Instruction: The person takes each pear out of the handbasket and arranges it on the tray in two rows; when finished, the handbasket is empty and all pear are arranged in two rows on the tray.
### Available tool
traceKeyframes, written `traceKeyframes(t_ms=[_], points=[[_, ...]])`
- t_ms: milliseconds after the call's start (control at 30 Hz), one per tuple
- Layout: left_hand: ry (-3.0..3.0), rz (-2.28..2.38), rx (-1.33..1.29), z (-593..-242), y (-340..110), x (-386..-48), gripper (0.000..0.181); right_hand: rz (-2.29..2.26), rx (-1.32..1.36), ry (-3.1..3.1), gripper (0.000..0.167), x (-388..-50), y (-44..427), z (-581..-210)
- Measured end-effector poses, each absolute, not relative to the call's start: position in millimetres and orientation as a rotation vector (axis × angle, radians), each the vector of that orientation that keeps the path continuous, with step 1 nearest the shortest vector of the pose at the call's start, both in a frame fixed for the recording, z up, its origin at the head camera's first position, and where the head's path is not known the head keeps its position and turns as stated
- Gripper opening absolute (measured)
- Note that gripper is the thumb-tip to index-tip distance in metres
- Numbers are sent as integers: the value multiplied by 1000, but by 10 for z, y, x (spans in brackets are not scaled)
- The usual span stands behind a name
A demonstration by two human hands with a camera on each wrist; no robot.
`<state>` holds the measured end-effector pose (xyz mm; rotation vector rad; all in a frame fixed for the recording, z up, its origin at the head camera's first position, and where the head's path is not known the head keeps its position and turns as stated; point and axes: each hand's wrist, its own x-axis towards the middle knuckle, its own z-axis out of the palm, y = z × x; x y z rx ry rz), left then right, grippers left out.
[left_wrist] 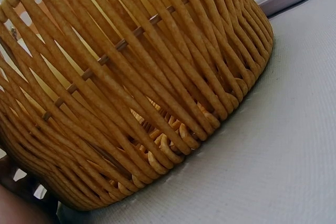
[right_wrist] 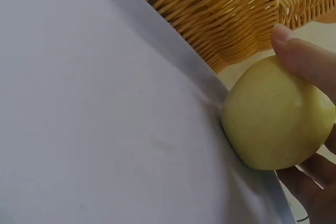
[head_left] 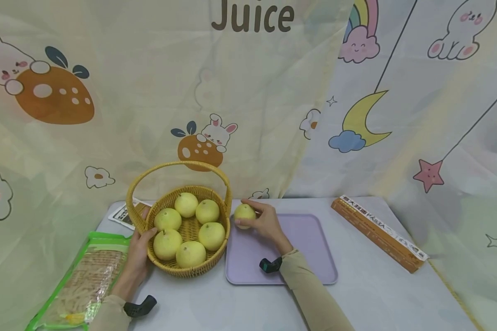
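Observation:
My left hand (head_left: 137,255) grips the left side of a yellow-brown wicker basket (head_left: 186,272), thumb at its rim near the foot of the tall handle. Several round, pale yellow-green pears (head_left: 167,244) lie in a ring inside it. With thumb and fingers, my right hand (head_left: 270,225) holds one more pear (head_left: 245,214) at the far left corner of a lilac tray (head_left: 302,248). In the right wrist view this pear (right_wrist: 273,116) sits against the tray's raised edge. Woven basket wall (left_wrist: 157,66) fills most of the left wrist view.
At the left lies a clear-and-green food bag (head_left: 83,280). Behind the basket is a white-and-brown packet (head_left: 124,215), partly hidden. A long orange-brown pasta box (head_left: 377,232) lies slanted at the right. Printed cloth (head_left: 257,105) hangs behind the white table (head_left: 190,308).

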<state>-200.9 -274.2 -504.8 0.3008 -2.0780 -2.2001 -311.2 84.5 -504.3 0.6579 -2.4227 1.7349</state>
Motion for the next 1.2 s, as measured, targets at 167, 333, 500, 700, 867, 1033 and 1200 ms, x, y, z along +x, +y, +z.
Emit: traceKeyframes(t_ms=[167,333,500,700,867,1033,1200], points=[[-2084,-2204,308,-5057,-2765,-2000,69,1706,693,-2464,66,-3106,821,-5059],[-2088,-2209,314,-5076,-2767,-1983,69,1687,693,-2497,68,-3106,817,-5091],[-2088,-2208,300,-5072,-2758,-1979,69,1678,680,-2519,68,-3108,816,-5107],[-2081,-2208,277,-5064,-2749,-1991,69,1647,701,-2530,68,-3109,819,-5105],[-2078,-2207,282,-5054,-2740,-1988,69,1620,728,-2535,68,-3114,825,-5101],[-2066,-2210,275,-5043,-2737,-1998,69,1602,746,-2532,67,-3111,830,-5079],[-2063,-2213,274,-5041,-2736,-2000,70,1629,744,-2520,70,-3108,832,-5073]])
